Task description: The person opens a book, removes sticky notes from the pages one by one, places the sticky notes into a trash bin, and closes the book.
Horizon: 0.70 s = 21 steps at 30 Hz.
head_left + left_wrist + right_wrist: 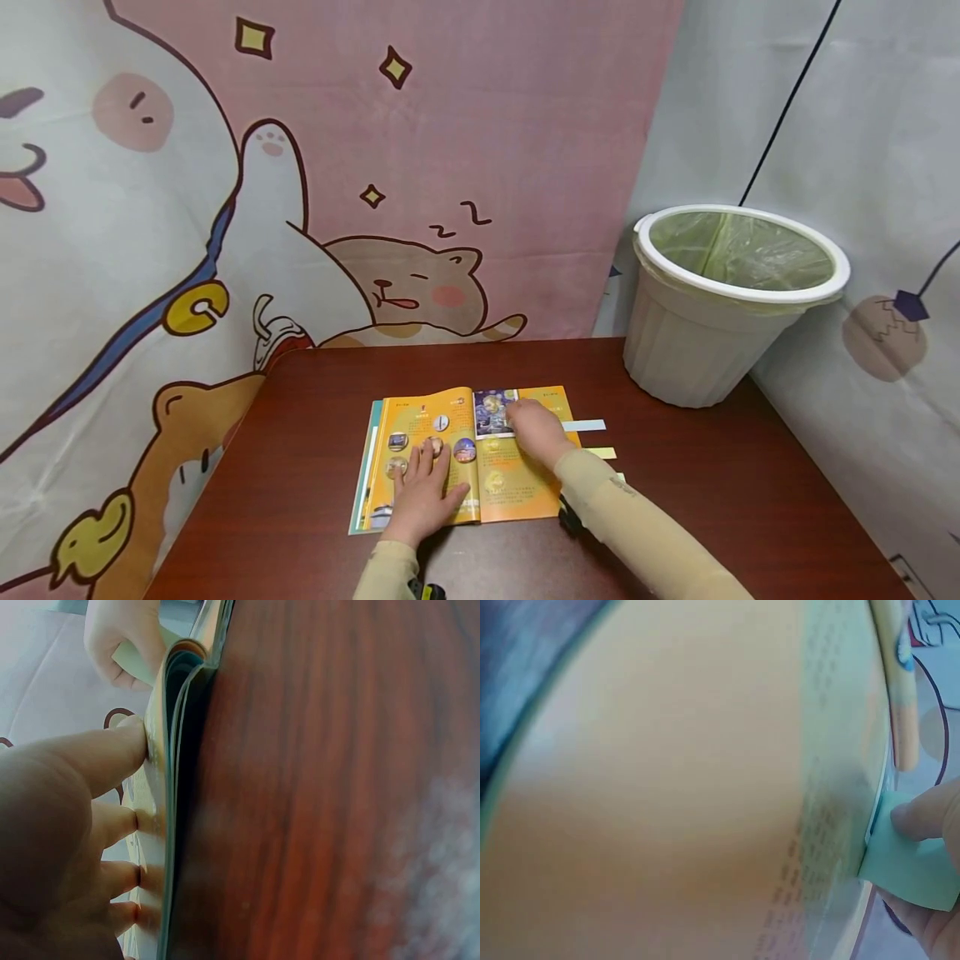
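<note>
An open book (517, 498) with orange pages lies on the table. My left hand (422, 493) rests on its left page with fingers spread; in the left wrist view the fingertips (127, 817) press against the paper. My right hand (536, 427) is over the upper part of the right page, beside a dark blue printed picture (489, 402). Between its thumb and fingers it pinches a pale green sticky note (915, 862), close to the page in the right wrist view. The head view hides this note behind the hand.
A blue paper tab (585, 425) and a yellow-green tab (602, 453) stick out from the book's right edge. At the table's (315, 433) back right corner stands a white bin (690, 333) with a liner. A cartoon-printed cloth (480, 150) hangs behind.
</note>
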Each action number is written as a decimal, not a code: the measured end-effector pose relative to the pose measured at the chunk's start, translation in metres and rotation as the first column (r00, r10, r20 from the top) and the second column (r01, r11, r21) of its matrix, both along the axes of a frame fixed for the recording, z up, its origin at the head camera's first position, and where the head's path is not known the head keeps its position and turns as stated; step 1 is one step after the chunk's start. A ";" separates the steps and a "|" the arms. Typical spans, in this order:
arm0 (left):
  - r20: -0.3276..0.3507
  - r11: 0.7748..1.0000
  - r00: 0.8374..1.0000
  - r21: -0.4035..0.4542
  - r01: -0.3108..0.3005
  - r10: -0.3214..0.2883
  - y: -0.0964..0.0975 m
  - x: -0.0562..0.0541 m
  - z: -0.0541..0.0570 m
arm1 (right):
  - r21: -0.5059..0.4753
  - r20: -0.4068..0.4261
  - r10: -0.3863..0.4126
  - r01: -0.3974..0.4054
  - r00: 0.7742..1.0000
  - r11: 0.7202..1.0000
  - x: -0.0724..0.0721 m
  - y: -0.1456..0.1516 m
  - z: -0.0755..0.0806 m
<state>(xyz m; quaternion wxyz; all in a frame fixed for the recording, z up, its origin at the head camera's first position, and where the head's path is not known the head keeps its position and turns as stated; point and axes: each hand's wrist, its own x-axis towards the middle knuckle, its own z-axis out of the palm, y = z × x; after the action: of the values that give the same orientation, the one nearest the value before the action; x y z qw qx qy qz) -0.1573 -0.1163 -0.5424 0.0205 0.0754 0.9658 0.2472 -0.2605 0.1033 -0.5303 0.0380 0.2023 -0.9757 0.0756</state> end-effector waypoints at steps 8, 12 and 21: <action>0.014 1.000 1.000 0.006 -0.001 0.001 0.000 0.001 0.002 | -0.319 0.185 -0.102 0.158 0.977 0.935 -0.002 0.014 0.003; 0.015 1.000 1.000 0.007 0.003 -0.003 0.000 0.001 0.002 | -0.422 0.227 -0.123 0.212 0.966 0.881 0.000 0.023 0.002; 0.020 1.000 1.000 0.013 0.010 -0.011 0.000 0.001 0.003 | -0.533 0.313 -0.229 0.370 0.922 0.761 0.005 0.046 -0.002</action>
<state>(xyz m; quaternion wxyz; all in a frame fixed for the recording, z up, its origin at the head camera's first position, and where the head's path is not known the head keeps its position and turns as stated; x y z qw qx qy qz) -0.1562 -0.1161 -0.5391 0.0308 0.0782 0.9635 0.2541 -0.2558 0.1492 -0.5321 -0.0032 0.0112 -0.9223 0.3864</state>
